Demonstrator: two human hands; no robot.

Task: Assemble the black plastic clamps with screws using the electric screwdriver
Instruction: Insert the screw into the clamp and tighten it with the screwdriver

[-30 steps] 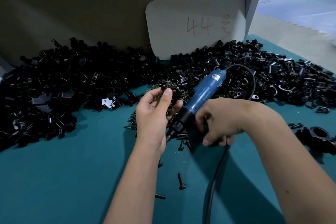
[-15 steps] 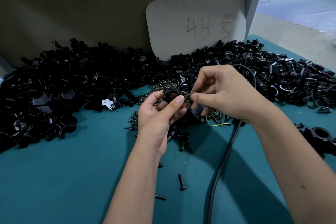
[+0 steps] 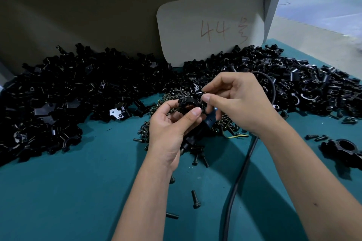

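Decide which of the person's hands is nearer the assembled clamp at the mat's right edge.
Right. The right hand is nearer the assembled clamp, though well apart; the left hand is farther left.

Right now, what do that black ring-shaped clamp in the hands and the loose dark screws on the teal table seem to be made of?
The black ring-shaped clamp looks like moulded plastic: dull sheen, soft rounded edges. The loose dark screws look like metal with a dark coating, though the finish is hard to judge. The teal table covering seems a matte mat.

Black clamps (image 3: 78, 92), teal mat (image 3: 68, 191), blue screwdriver (image 3: 210, 118), grey card (image 3: 195, 25) w/ red "44"
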